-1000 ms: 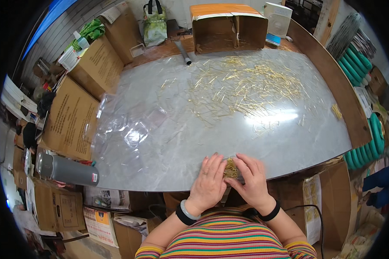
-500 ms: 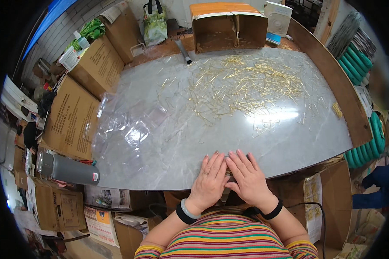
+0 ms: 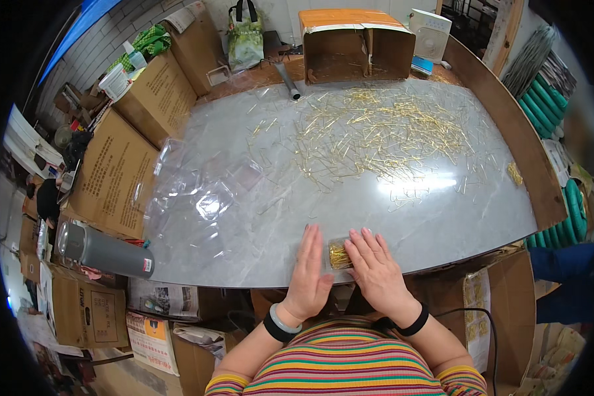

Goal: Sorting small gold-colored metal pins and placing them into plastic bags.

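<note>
At the near edge of the table sits a small clear plastic pack filled with thin gold wire pieces. My right hand lies over its right side, fingers stretched out and close together, touching it without gripping. Just left of the pack stands my left hand, open and turned on edge, with a narrow gap between its fingers and the pack. Many loose gold wire pieces are strewn across the far middle and right of the table. Several empty clear plastic packs overlap on the left.
The grey marbled table has a brown raised board along its right. Cardboard boxes line the left, beside a grey bottle. At the back are an open carton, a grey tube and a small gold bundle far right.
My left hand has moved left, away from the right one, and turned on edge. The pack of gold wire pieces, mostly covered before, now shows between them.
</note>
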A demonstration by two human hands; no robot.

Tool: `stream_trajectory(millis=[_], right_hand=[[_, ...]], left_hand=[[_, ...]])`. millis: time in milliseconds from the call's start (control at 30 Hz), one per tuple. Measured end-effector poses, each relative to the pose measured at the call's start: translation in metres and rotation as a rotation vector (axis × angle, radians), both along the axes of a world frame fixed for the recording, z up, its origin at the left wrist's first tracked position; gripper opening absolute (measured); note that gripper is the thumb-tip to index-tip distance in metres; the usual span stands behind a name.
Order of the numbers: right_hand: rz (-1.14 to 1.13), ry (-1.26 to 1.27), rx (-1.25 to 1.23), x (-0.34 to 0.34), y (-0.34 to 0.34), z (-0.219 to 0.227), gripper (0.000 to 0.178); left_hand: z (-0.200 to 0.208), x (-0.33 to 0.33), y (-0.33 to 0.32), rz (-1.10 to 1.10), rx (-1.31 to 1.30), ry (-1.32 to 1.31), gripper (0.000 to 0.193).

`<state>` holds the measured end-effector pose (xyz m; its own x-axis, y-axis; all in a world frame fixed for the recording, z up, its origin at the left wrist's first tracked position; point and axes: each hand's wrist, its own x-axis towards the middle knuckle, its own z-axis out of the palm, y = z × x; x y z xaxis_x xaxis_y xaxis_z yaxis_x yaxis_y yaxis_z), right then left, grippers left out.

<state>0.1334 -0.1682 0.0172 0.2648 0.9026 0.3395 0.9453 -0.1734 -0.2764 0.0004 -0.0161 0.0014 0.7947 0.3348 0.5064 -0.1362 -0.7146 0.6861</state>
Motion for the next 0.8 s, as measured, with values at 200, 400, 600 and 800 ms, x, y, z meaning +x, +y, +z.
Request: stream_trajectory(millis=[200, 400, 600, 800], right_hand=[[-0.054, 0.034, 0.026, 0.003, 0.0, -0.008, 0.059], [-0.223, -0.079, 0.015, 0.015, -0.036, -0.007, 0.06], [-0.866, -0.186, -0.113, 0.102, -0.13, -0.022, 0.057], [-1.074, -0.123, -0.179, 0.242, -0.225, -0.025, 0.057]], left_hand=[[0.005, 0.013, -0.005, -0.047, 0.304, 0.3, 0.074], [0.002, 0.006, -0.006, -0.03, 0.196, 0.211, 0.082], [0.0, 0.008, -0.011, 0.03, 0.366, 0.214, 0.063], [-0.002, 0.016, -0.02, 0.057, 0.397, 0.19, 0.059]])
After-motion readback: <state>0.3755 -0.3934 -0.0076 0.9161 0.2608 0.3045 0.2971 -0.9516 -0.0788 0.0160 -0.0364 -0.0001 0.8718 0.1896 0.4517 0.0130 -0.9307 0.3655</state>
